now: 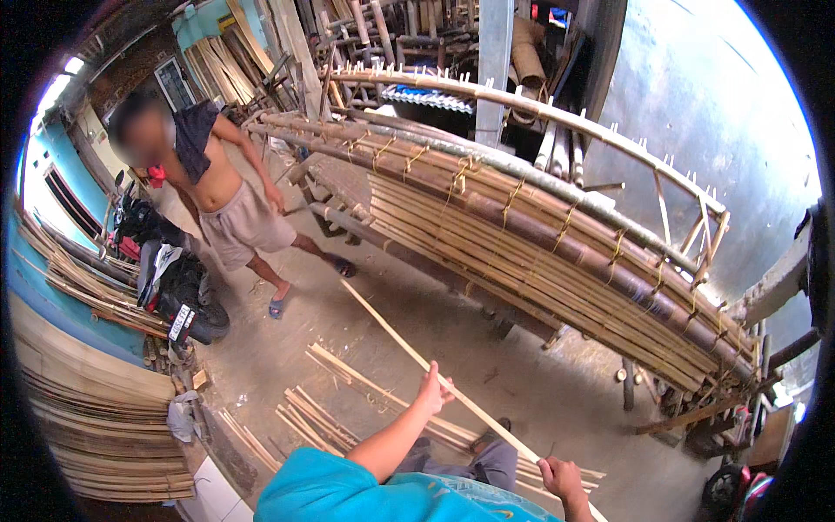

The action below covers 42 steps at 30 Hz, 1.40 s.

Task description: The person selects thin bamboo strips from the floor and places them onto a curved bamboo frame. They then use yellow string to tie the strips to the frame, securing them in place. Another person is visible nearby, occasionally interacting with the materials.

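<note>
A long, pale bamboo strip (489, 418) runs slantwise across the lower middle, its far end out over the floor. My left hand (431, 391) is closed around its middle part, thumb pointing up along it. Closer to me, my right hand (562, 478) grips the same strip, and the near end runs out of the picture below. Under my hands, several similar bamboo strips (323, 419) lie on the floor, partly hidden by my arm and legs.
A long bamboo rack (522, 204) with tied poles and strips spans the right side. At the left another person (230, 196) stands near a parked motorbike (187, 291). Stacked bamboo strips (104, 435) fill the lower left; a grey wall (704, 113) rises at the right.
</note>
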Available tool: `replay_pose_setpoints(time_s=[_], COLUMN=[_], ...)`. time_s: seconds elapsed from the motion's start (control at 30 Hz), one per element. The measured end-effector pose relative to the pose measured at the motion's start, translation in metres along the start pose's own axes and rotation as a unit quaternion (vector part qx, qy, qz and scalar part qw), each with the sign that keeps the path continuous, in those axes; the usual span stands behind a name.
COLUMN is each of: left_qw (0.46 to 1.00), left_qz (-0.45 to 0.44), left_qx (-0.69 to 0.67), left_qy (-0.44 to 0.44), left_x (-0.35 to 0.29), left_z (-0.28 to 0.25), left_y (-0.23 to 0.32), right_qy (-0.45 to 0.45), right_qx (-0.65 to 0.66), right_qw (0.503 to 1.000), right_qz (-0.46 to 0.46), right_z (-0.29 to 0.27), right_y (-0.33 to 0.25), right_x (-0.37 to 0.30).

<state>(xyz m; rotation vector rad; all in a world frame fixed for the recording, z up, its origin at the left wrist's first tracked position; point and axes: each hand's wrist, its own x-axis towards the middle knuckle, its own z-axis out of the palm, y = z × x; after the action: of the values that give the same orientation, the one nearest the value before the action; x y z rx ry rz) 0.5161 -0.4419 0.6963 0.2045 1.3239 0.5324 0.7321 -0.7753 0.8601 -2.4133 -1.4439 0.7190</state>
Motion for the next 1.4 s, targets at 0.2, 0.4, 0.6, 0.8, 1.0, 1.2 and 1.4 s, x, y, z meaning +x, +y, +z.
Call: replay_pose_setpoints(time_s=[0.2, 0.4, 0.6, 0.8, 1.0, 1.2, 1.4], left_qw=[0.928, 0.896, 0.907, 0.923, 0.814, 0.689, 0.584], left_qz=[0.21, 0.285, 0.326, 0.353, 0.532, 0.589, 0.478], left_qx=[-0.261, -0.263, -0.174, 0.105, 0.23, 0.357, 0.426], left_qy=[-0.163, -0.216, -0.2, -0.11, 0.034, -0.225, -0.499], left_x=[-0.008, -0.019, -0.018, 0.031, 0.019, 0.003, -0.062], left_z=[0.155, 0.26, 0.371, 0.441, 0.534, 0.635, 0.705], left_y=[0.136, 0.276, 0.333, 0.352, 0.282, 0.181, 0.027], right_qy=[-0.006, 0.017, 0.301, 0.304, 0.261, 0.358, 0.494], right_qx=[0.031, -0.026, -0.074, -0.138, -0.097, -0.092, 0.052], right_qw=[0.999, 0.998, 0.95, 0.937, 0.957, 0.929, 0.865], right_qz=[0.005, 0.053, -0.025, -0.106, -0.086, -0.01, 0.067], right_z=[-0.111, -0.221, -0.302, -0.349, -0.319, -0.293, -0.251], right_y=[0.021, 0.075, 0.101, 0.153, 0.211, 0.192, 0.192], right_x=[0.065, 0.098, 0.179, 0.349, 0.44, 0.429, 0.311])
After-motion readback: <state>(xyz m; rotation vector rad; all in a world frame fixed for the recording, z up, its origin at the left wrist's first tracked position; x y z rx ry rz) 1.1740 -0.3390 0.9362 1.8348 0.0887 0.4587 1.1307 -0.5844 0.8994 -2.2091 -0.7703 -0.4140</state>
